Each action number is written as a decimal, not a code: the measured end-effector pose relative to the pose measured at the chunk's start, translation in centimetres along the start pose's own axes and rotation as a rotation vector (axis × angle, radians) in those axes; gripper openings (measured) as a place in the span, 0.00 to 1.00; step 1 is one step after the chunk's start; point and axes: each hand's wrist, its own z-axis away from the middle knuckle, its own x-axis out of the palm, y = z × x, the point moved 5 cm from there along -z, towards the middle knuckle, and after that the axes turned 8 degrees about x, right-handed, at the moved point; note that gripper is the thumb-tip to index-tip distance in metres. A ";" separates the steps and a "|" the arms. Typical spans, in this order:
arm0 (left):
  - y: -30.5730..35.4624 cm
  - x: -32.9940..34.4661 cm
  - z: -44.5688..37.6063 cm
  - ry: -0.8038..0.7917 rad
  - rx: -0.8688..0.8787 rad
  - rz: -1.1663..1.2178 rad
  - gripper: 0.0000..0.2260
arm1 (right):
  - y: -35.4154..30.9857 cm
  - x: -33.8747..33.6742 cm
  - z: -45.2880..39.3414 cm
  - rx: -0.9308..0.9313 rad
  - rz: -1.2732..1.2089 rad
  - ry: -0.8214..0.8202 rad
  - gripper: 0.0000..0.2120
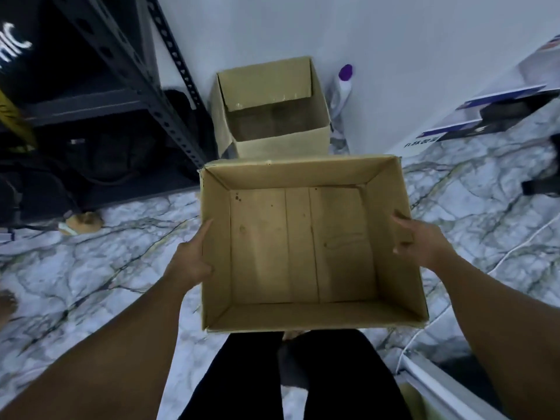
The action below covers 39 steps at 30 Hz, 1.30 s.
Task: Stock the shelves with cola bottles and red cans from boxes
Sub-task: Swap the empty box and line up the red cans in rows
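Empty cardboard box (303, 247) sat between both hands, left hand (191, 262) gripping its left wall, right hand (421, 241) its right; second box (269, 110) just beyond.

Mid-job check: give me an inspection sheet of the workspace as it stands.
Surface: marbled floor.
Job's things: large box empty, held; smaller box behind it by the wall, open, looks empty. No bottles or cans seen.
Clutter: purple-capped bottle; brown lump by the rack.
Grips: left hand and right hand hold the large box's side walls.
Cables: white cord on the floor, right.
Surroundings: dark metal rack, white wall.
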 end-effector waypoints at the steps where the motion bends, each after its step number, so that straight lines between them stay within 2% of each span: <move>1: 0.0 0.4 -1.5 0.003 0.003 0.000 0.51 | -0.1 -0.2 -1.7 0.005 0.003 0.008 0.40; 4: -0.1 1.9 -4.9 0.012 -0.020 -0.001 0.49 | 0.0 0.3 -6.7 0.036 -0.006 0.010 0.37; 15: -5.4 10.6 -15.0 -0.005 -0.226 -0.036 0.51 | 2.5 6.9 -23.4 -0.011 0.109 -0.094 0.38; 24: -11.3 18.3 -24.6 0.046 -0.208 -0.016 0.54 | 4.7 13.3 -35.5 -0.071 0.047 -0.054 0.36; 33: -11.5 17.0 -29.8 0.167 -0.142 -0.007 0.51 | 3.1 14.3 -42.1 -0.185 0.040 0.045 0.37; 39: -11.4 15.7 -31.3 0.109 -0.125 0.001 0.51 | 1.6 13.9 -42.7 -0.154 0.069 0.025 0.36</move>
